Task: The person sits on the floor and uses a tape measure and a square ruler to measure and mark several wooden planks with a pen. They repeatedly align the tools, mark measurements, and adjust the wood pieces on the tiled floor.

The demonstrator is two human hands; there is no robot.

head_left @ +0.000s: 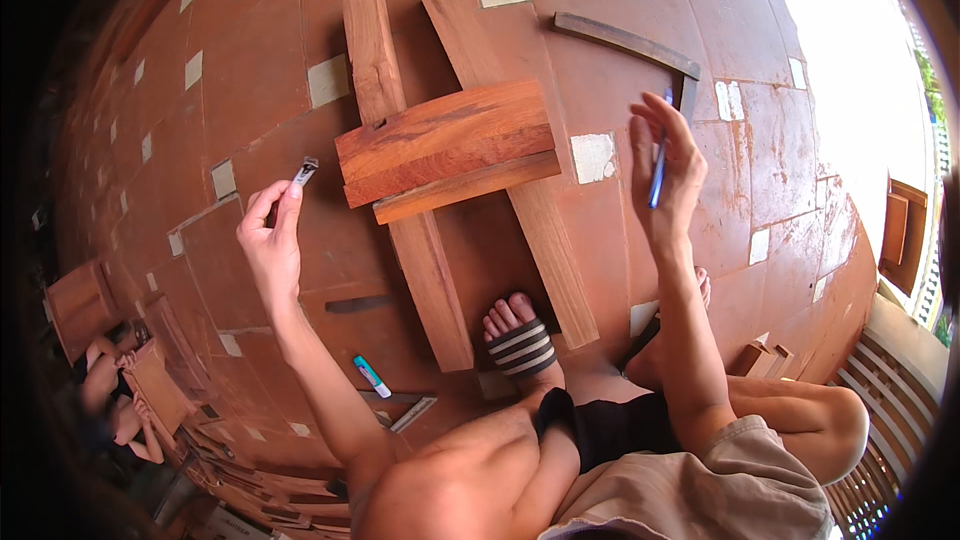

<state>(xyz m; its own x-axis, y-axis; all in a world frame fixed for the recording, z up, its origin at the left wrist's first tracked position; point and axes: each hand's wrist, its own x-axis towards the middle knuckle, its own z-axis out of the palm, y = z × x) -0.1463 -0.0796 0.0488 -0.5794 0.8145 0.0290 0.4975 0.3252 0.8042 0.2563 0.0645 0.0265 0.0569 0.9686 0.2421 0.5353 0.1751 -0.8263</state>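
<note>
My left hand (275,230) pinches a small silver and black metal piece (306,172) between thumb and fingertips; its exact kind is too small to tell. A blue pen (657,175) rests among the fingers of my right hand (672,165), which is raised with its fingers fairly straight. Between the hands, several reddish wooden boards (450,135) lie side by side across two long timber bars. The left bar (432,280) and the right bar (555,270) rest on the floor. Just beyond my right hand lies a dark wooden square (625,40), its corner partly behind the fingers.
Red tiles with pale square insets form the floor (270,60). A teal and white tube (371,377) and a dark flat strip (358,305) lie near my left forearm. My sandaled foot (518,335) stands between the bars. Another person (125,405) handles boards at lower left.
</note>
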